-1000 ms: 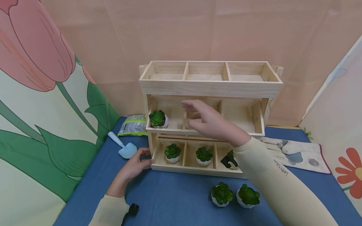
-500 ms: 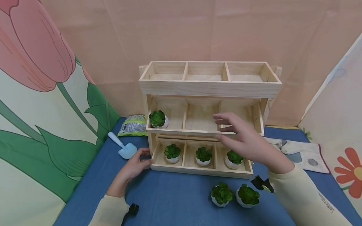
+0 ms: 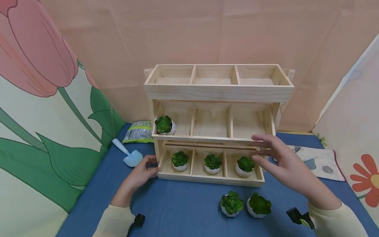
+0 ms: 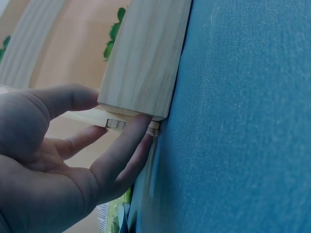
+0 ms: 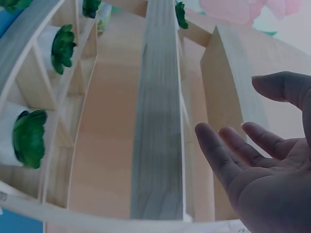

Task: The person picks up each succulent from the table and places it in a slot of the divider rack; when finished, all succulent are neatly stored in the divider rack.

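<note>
A three-tier wooden planter shelf (image 3: 219,92) stands on the blue table, each tier split into compartments. At its lower left corner, my left hand (image 3: 139,174) touches the end of the bottom tier with spread, slightly bent fingers. My right hand (image 3: 285,164) hovers by the right ends of the lower tiers, fingers apart, holding nothing. Close to its thumb sits a potted succulent (image 3: 245,164) in the bottom right compartment. Two more, a left succulent (image 3: 180,159) and a middle succulent (image 3: 213,162), fill the neighbouring compartments. Another succulent (image 3: 164,124) is at the middle tier's left end.
Two potted succulents, one left (image 3: 231,202) and one right (image 3: 258,204), stand on the table in front of the shelf. A light blue trowel (image 3: 132,158) and a green-and-white bag (image 3: 138,131) lie left. Work gloves (image 3: 321,163) lie right.
My right hand has drawn back from the middle tier, moving right and down, and uncovered the bottom right succulent. The left hand stays at the shelf's corner. No pot has moved.
</note>
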Available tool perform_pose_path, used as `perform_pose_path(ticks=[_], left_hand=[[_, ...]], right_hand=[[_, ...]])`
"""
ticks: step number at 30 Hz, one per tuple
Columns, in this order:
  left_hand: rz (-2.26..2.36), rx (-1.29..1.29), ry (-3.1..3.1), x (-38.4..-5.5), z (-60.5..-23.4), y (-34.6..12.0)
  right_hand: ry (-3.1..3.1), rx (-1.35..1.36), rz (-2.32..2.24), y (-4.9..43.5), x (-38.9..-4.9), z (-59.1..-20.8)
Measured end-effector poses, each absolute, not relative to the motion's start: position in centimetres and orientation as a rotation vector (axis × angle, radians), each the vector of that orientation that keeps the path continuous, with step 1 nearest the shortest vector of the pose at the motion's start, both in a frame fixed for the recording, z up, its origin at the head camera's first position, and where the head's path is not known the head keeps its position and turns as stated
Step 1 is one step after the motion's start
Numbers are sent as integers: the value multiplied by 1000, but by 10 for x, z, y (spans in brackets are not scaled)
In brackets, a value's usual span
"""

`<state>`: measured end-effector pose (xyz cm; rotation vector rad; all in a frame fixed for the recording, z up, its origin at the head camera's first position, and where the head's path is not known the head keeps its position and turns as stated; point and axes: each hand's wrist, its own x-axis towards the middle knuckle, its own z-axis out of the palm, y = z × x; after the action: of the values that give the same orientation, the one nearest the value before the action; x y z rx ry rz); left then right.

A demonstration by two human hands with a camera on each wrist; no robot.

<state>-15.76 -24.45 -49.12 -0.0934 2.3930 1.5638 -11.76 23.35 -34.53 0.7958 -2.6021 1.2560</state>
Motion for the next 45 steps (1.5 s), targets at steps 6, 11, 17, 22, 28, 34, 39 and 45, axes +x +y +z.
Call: perform_pose_path(ticks=[6,11,17,22,28,34,39,45], left_hand=[[1567,-90,2385,-158,-492,-245],[1570,-80,2380,-158,-492,-245],[1564,-91,2392,-158,-490,-246],[1571,-89,2381,-159,-491,-246],[1581,-81,2365,-159,-493,-246],[1592,-86,2371,-157,-493,-248],[1592,-90,2367,-157,-493,-247],[1600,-92,2359,-158,-494,-246]], right_hand=[[-2602,745,1259,246,-109,-362],[-2604,709,1301,257,-100,-381],[-2656,681,1392,270,-90,-408],[-2776,542,1461,282,-83,-435],[-2940,335,1585,295,-78,-460],[-2971,370,1703,302,-77,-476],[-3034,472,1803,308,-79,-489],[-3077,490,1934,309,-80,-498]])
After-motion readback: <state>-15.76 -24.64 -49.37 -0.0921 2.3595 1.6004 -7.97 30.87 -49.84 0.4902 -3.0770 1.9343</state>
